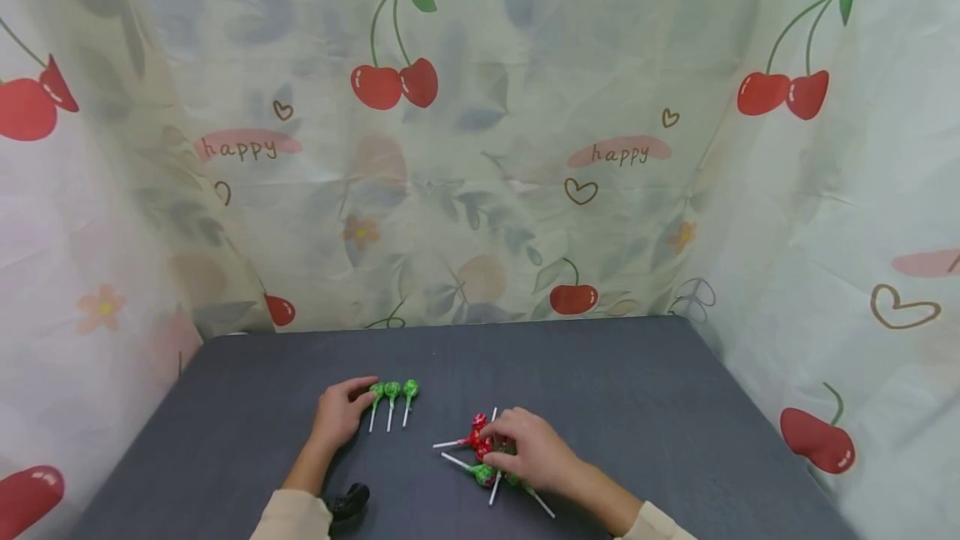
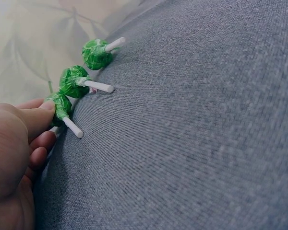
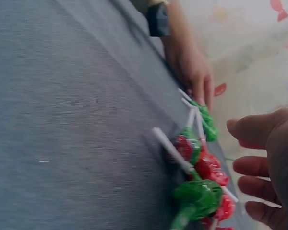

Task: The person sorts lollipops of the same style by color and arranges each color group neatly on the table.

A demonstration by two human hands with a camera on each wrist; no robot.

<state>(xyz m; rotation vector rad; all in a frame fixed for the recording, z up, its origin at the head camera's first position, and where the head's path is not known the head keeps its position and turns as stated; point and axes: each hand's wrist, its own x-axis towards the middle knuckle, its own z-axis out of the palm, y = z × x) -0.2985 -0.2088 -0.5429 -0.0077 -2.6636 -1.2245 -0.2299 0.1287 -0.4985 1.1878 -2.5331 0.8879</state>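
Observation:
Three green-wrapped lollipops stand side by side in a row, white sticks toward the person. My left hand [image 1: 340,417] pinches the wrapped head of the leftmost green lollipop [image 2: 61,106], its thumb on the near side. The middle lollipop [image 2: 74,81] and the far one [image 2: 97,54] lie just beyond. Over a mixed pile my right hand [image 1: 536,450] hovers with fingers bent and parted, holding nothing. In that pile are red lollipops [image 1: 477,440] and green lollipops [image 1: 483,473], their sticks pointing several ways. The hand partly covers the pile in the head view.
A dark grey cloth-covered table [image 1: 600,373] lies under everything. Patterned curtains [image 1: 480,148] with cherries enclose its back and sides. A black object [image 1: 349,502] sits at the left wrist, beside the cream sleeve [image 1: 292,517].

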